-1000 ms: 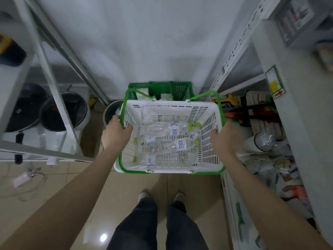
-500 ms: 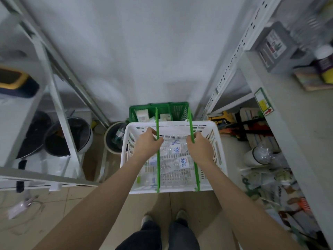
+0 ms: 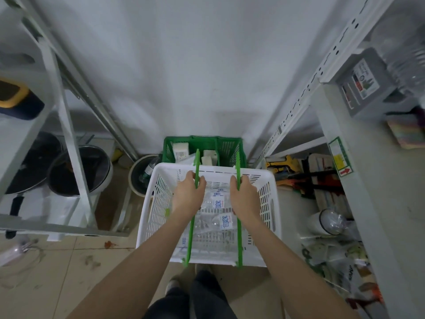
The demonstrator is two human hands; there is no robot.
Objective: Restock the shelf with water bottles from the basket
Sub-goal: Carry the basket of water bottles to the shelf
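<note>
The left hand (image 3: pixel 187 195) is grasping one green handle (image 3: pixel 192 217) of the white basket (image 3: pixel 268 203), and the right hand (image 3: pixel 245 196) is grasping the other handle (image 3: pixel 239 238). Water bottles (image 3: pixel 222 223) are lying inside the basket

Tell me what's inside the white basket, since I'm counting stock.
Clear water bottles with blue-and-white labels lie inside the white basket. The left hand, right hand and forearms cover part of them, so no exact count.

Single head-worn wide-angle view, facing forward and steeply down, close above a white basket (image 3: pixel 268 226), shelving either side
</note>
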